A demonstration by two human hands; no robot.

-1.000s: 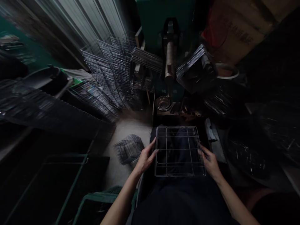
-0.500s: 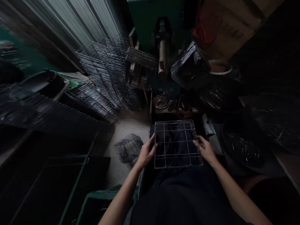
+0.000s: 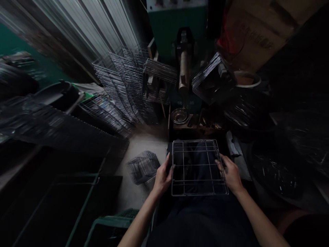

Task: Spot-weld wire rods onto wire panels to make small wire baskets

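Note:
A square wire grid rack (image 3: 196,168) lies flat over my lap, above my dark trousers. My left hand (image 3: 163,176) grips its left edge, thumb on top of the wire. On the opposite edge, my right hand (image 3: 231,173) holds the frame with fingers curled over it. Both forearms reach in from the bottom of the view.
Stacks of similar wire racks (image 3: 123,85) lean at the back left. A green machine with a brown cylinder (image 3: 183,68) stands straight ahead, a metal bowl (image 3: 179,115) beneath it. A small wire basket (image 3: 142,166) sits on the floor at my left. A green frame (image 3: 102,223) is at lower left.
The rack and both hands shifted slightly down and right in the view as my head moved; the grip on both edges stays the same.

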